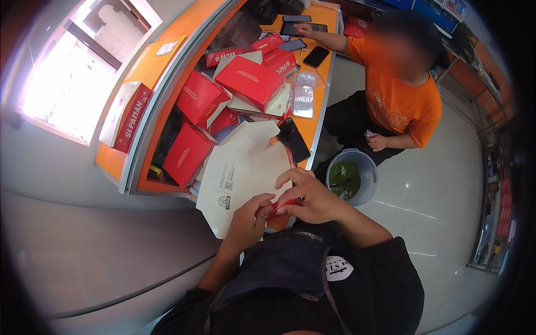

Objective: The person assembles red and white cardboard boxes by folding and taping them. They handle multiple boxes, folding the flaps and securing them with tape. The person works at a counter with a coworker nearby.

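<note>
Left hand (248, 215): we see its fingers clenched on the near edge of the flat carton blank (240, 178), pinching the red flap (282, 205) from the left.
Right hand (307, 195): its fingers curl over the same red flap from above and grip it, fingertips touching the white card; the two hands meet at this spot.
Flat carton blank: an unfolded white box sheet with angled corners and small dark printed marks, lying tilted over the near end of the orange bench (321, 92), its lower corner hanging past the bench edge toward us.
Red flap: a small red part at the blank's near right edge, mostly hidden between the fingers.
Red boxes (248, 78): several folded red and white cartons piled along the middle of the bench, some leaning on each other, just beyond the blank.
Dark phone (294, 139): lies by the right edge of the bench, just beside the blank's far right corner.
Clear bags (304, 95): near the right edge, further along.
Another person (399, 92): in an orange shirt, seated beside the bench's right edge, one hand reaching onto its far end.
Grey bucket (353, 177): stands on the floor by that person, green matter inside.
</note>
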Available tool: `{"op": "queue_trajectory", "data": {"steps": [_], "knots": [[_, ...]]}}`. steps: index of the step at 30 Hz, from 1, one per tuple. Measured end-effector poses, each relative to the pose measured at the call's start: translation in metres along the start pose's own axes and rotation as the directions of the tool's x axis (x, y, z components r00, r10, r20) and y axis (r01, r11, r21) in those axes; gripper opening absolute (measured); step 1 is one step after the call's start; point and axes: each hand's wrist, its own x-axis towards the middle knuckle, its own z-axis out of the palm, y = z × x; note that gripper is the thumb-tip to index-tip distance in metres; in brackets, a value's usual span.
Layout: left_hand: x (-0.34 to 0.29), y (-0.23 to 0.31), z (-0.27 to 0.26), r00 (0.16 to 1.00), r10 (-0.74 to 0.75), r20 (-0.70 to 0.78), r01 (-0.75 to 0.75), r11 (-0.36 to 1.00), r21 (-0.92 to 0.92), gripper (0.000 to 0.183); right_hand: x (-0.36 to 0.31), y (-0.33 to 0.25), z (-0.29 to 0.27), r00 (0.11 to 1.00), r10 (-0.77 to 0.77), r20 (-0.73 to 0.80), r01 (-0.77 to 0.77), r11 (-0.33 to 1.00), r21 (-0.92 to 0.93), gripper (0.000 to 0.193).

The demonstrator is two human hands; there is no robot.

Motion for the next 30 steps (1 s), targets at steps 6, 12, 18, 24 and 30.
{"op": "queue_trajectory", "data": {"steps": [6,12,18,24,30], "knots": [[-0.001,0.017,-0.005,0.997,-0.047,0.059,0.039,0.992,0.124,0.031,-0.003,0.008,0.003,0.990,-0.045,0.133,0.078,0.964,-0.256,0.010],[-0.012,0.054,-0.028,0.941,0.305,-0.145,-0.229,0.891,0.391,0.030,-0.002,0.007,-0.005,1.000,-0.026,-0.006,0.025,0.992,-0.125,0.014],[-0.026,0.094,-0.064,0.960,0.271,-0.073,-0.125,0.645,0.754,0.062,0.005,0.004,-0.010,0.998,-0.030,-0.057,0.025,0.996,-0.091,0.014],[-0.022,0.068,-0.072,0.971,0.200,-0.130,0.000,0.546,0.838,0.035,0.008,-0.002,-0.014,0.997,-0.052,-0.057,0.050,0.998,-0.028,0.013],[-0.009,0.067,-0.062,0.962,0.219,-0.162,-0.025,0.664,0.748,0.022,0.016,-0.009,-0.009,0.996,-0.089,-0.025,0.086,0.993,-0.079,0.014]]}}
